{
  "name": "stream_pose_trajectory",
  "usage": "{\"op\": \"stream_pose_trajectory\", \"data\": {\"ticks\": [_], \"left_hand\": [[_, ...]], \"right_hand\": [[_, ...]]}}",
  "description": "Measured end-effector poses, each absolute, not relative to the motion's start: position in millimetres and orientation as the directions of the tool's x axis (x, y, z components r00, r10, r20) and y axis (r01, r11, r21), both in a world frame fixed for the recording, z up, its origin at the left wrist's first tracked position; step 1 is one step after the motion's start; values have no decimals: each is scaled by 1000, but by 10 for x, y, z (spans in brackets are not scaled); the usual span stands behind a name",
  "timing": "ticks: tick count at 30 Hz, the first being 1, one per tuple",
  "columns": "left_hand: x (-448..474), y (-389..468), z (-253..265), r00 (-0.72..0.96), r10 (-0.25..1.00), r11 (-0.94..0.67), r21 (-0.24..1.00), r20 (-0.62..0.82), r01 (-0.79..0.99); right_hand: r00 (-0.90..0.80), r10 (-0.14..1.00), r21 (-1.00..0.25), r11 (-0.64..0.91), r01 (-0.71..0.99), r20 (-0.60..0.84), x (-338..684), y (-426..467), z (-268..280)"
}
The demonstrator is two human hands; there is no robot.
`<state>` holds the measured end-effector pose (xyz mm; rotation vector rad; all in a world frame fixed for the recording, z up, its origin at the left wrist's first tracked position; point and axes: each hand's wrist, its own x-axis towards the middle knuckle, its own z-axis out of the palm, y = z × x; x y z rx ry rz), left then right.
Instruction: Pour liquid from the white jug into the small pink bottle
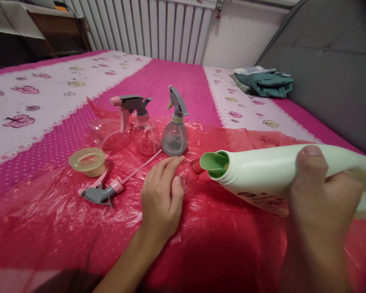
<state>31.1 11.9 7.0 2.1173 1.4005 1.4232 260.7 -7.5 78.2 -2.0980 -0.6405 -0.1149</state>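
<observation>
Bottle (189,176) in left hand (162,194), jug (262,165) in right (325,193)

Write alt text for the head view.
The right hand holds a tilted pale jug, its green spout at the mouth of a clear bottle held by the left hand over red plastic sheeting. Two spray bottles stand behind a loose spray head.

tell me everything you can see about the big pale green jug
The jug is smooth, pale green and looks plastic, with a printed label low on its side. Its ridged neck is uncapped, with a darker green spout in the mouth. The right hand grips it, tipped onto its side, the spout pointing at the neck of a clear bottle. Whether they touch is unclear.
</observation>
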Motion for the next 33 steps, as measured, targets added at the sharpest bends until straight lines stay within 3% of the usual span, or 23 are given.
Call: {"op": "stream_pose_trajectory", "data": {"ticks": [33], "left_hand": [[306,125,65,77,793,-526,616,604,586]], "right_hand": [[857,405,-755,-438,489,319,2622,-87,765]]}}
